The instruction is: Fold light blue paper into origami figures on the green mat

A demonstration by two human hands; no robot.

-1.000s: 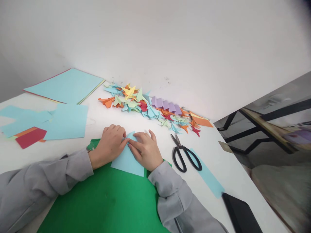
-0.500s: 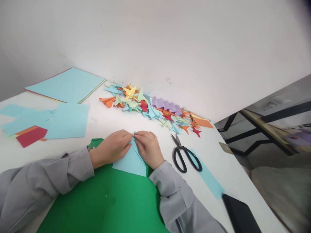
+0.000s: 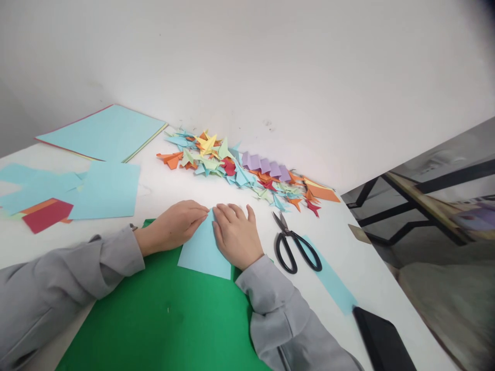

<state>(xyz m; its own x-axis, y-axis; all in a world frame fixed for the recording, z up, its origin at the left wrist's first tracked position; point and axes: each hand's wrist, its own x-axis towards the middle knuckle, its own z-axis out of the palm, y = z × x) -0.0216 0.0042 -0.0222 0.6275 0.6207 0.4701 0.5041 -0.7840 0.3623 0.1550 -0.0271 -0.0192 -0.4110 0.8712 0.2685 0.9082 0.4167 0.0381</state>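
Observation:
A light blue sheet of paper (image 3: 204,256) lies on a green mat (image 3: 166,314) in front of me, its top narrowing toward a point. My left hand (image 3: 173,225) comes in from the left, its fingers pressed together on the tip of the paper. Flat over the right side of the same paper rests my right hand (image 3: 238,234), fingers stretched out and thumb along the paper's middle. The fold beneath my right hand is hidden. Both forearms are in grey sleeves.
Black-handled scissors (image 3: 286,242) and a blue paper strip (image 3: 332,278) lie to the right, near a black phone-like object (image 3: 382,337). Folded paper pieces (image 3: 240,172) are heaped along the wall. Blue sheets (image 3: 106,190), a red piece (image 3: 48,215) and a large paper stack (image 3: 104,131) are left.
My right hand has gone from pinching near the paper's tip to lying flat on its right side. My left hand has shifted slightly up and left, still at the tip.

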